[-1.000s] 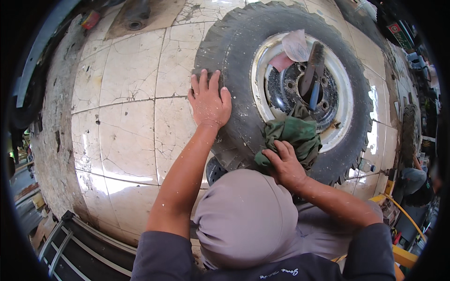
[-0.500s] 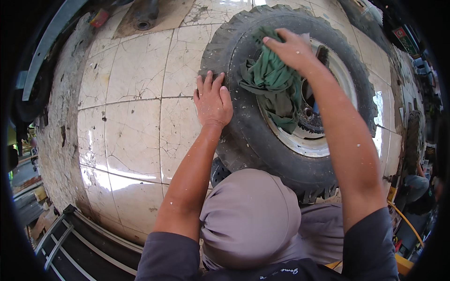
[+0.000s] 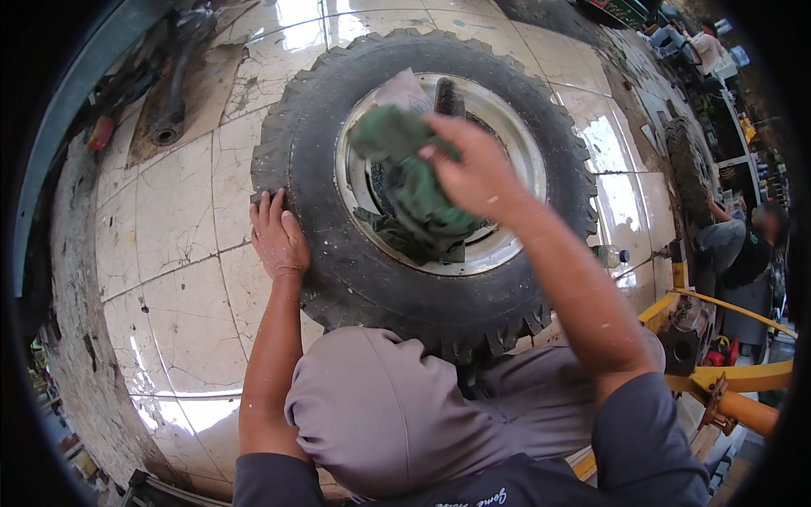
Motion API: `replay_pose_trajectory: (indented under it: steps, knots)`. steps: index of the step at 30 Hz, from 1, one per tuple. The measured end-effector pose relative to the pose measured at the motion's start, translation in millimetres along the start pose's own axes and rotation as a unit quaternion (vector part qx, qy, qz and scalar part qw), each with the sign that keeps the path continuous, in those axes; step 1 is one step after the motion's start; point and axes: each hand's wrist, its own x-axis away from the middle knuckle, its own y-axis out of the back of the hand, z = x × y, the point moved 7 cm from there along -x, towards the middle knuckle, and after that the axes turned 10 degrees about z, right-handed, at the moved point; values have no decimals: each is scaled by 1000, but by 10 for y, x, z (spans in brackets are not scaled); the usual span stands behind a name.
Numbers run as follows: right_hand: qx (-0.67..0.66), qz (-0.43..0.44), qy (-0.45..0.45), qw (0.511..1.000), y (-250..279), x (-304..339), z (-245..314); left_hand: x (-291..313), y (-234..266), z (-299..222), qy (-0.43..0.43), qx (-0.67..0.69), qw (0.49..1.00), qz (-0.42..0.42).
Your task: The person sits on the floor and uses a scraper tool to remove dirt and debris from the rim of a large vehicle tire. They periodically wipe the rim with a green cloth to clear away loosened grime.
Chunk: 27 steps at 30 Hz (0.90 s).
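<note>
A large black tyre [image 3: 317, 177] with chunky tread lies flat on the floor, around a dirty white wheel rim [image 3: 525, 156]. My right hand [image 3: 477, 169] grips a bunched green cloth [image 3: 414, 182] over the rim's opening; motion blurs the hand and part of the cloth. Darker folds of it hang down onto the rim's lower left. My left hand [image 3: 281, 241] rests on the tyre's left tread edge, fingers stretched out, with nothing in it. A dark bristly brush [image 3: 449, 96] and a greyish sheet [image 3: 404, 91] lie at the rim's far side.
Cracked cream tiles [image 3: 173, 220] surround the tyre. A metal shaft [image 3: 173, 97] lies on cardboard at the far left. To the right are a plastic bottle [image 3: 610, 255], a yellow metal frame [image 3: 743, 376], another tyre [image 3: 688, 165] and a seated person [image 3: 748, 249].
My right hand has carried the green cloth from the tyre's sidewall in over the rim. My left hand stays on the tread edge. The whole view has shifted, bringing more of the right side in.
</note>
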Motion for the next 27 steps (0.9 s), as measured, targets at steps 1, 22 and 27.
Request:
replay_pose_trajectory:
  steps: [1,22,27]
  knots:
    - [4,13,-35,999,358,-8,-18,-3,5,-21,1,2,1000,0]
    - [369,189,-371,831,212,749,-2536,37,16,32,-7,39,999,-9]
    - [448,280,-308,791,-78,996,-2327,-18,-6,-17,-13,26,999,-21]
